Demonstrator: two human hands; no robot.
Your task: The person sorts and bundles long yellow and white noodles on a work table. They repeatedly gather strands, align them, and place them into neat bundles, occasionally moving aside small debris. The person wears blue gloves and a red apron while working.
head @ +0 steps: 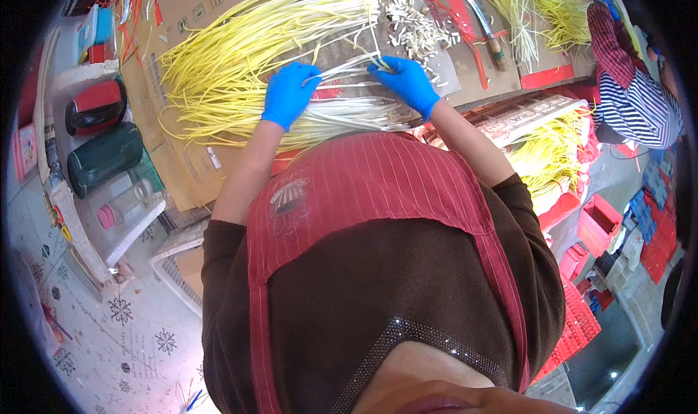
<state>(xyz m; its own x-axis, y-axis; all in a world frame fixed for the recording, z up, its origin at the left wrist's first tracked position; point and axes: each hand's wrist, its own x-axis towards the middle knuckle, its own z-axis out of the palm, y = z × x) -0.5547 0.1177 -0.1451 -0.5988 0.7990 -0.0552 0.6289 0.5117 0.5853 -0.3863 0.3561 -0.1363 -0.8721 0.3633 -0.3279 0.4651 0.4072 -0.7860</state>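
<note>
Long yellow-and-white vegetable stems, like garlic chives, lie in a wide pile on a cardboard-covered table. My left hand, in a blue glove, is closed around some pale stems at the pile's near side. My right hand, gloved too, pinches the white ends of a few of these stems. Nearer my apron lies a further layer of stems. Short cut stem ends are heaped beyond my right hand. A knife with a wooden handle rests to the right of them, beside red plastic strips.
More stems lie at the table's far right, near a co-worker in a striped garment. A crate of stems stands at my right, with a red bin beyond. Bottles and a jar stand on a left shelf.
</note>
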